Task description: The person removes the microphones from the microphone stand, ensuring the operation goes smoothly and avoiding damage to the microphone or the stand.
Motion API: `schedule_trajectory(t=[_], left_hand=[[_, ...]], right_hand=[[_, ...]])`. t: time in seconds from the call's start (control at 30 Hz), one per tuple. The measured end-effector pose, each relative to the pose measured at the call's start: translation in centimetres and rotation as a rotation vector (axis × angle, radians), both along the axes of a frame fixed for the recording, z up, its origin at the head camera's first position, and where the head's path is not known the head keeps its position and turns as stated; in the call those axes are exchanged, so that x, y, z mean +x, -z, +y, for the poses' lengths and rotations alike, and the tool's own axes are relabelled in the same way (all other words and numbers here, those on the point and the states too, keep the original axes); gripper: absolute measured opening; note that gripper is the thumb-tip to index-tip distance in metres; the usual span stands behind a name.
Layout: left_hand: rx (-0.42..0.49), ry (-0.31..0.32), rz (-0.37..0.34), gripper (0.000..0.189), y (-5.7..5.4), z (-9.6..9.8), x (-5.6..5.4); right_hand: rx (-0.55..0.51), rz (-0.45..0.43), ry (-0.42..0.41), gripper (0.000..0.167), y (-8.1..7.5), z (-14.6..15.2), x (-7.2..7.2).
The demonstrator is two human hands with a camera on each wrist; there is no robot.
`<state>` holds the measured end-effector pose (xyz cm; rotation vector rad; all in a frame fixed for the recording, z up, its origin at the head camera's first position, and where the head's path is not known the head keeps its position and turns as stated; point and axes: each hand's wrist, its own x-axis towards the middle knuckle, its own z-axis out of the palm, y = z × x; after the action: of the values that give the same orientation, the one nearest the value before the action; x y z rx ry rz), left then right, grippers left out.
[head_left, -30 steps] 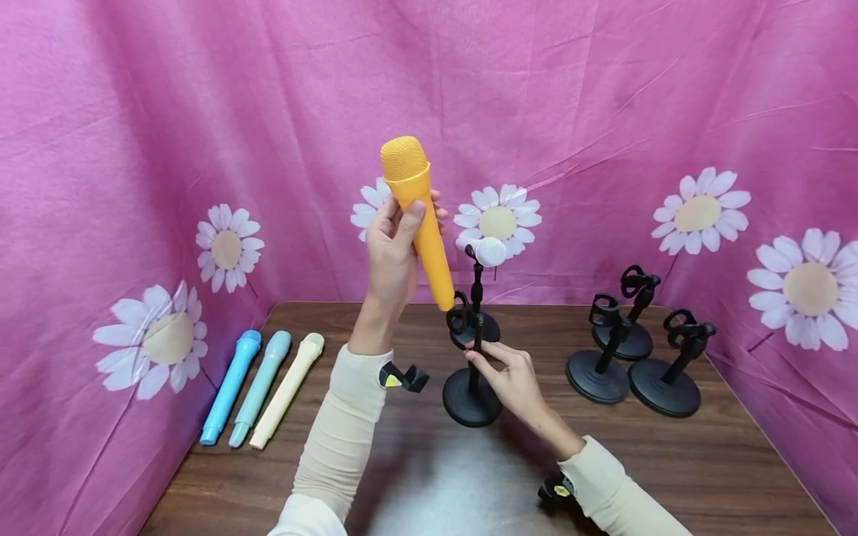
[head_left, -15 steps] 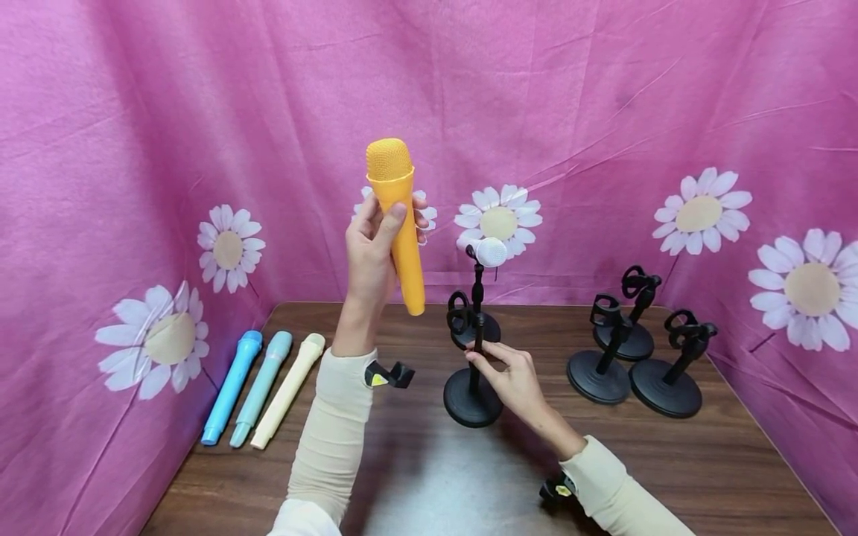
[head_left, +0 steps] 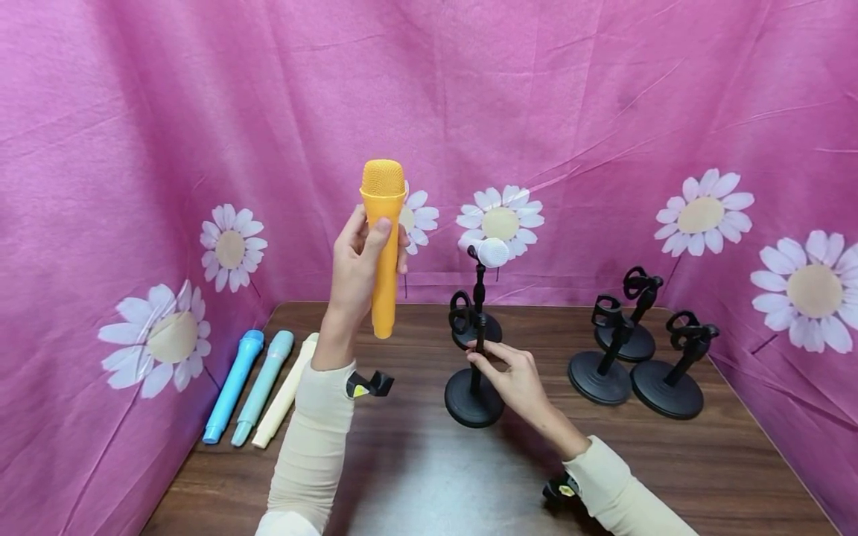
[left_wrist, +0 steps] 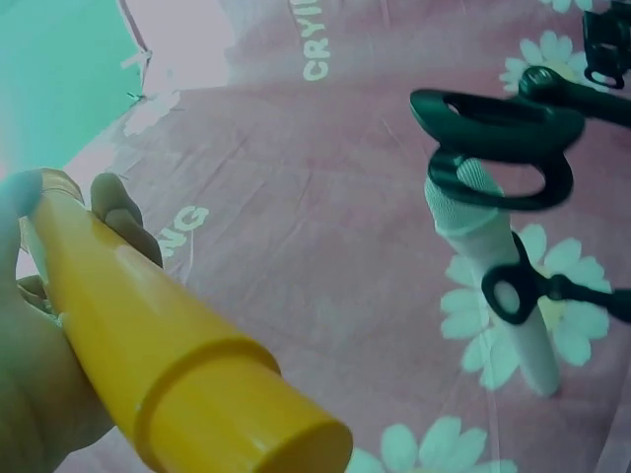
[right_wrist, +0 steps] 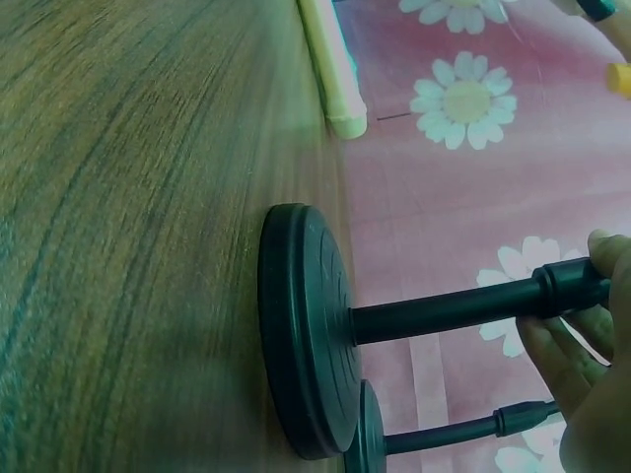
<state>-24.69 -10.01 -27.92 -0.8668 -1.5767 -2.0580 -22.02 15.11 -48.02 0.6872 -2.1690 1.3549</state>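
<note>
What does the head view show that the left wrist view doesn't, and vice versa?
Head view only: the brown wood-grain table, the slim bright blue microphone, pale teal microphone and cream microphone on it, the round black stand bases and the right hand.

Left wrist view only: pale lettering on the pink daisy-print cloth and the flat butt end of the yellow-orange plastic microphone.

Both: that microphone in the left hand, the cloth, a white microphone held by a black clip, and an empty black ring clip.
</note>
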Motion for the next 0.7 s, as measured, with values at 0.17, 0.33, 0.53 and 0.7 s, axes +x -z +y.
schedule_trajectory(t=[0.17,0.33,0.53,0.7], left_hand=[[-0.057,-0.03,-0.038,0.024,1.0,-1.2,0.2],[-0.136,-0.072,-0.114,0.013,2.2,-2.5,0.4],[-0.244,-0.12,-0.197,0.024,4.1,-4.1,0.6],[-0.3,-0.174,-0.266,0.027,6.0,-5.5,0.6]], right_hand=[[0.0,-0.013,-0.007,0.021,0.1,0.1,0.0],[-0.002,-0.024,-0.011,0.022,0.2,0.2,0.1],[-0.002,-0.013,-0.008,0.022,0.1,0.1,0.1],[-0.008,0.01,-0.01,0.023,0.2,0.0,0.0]])
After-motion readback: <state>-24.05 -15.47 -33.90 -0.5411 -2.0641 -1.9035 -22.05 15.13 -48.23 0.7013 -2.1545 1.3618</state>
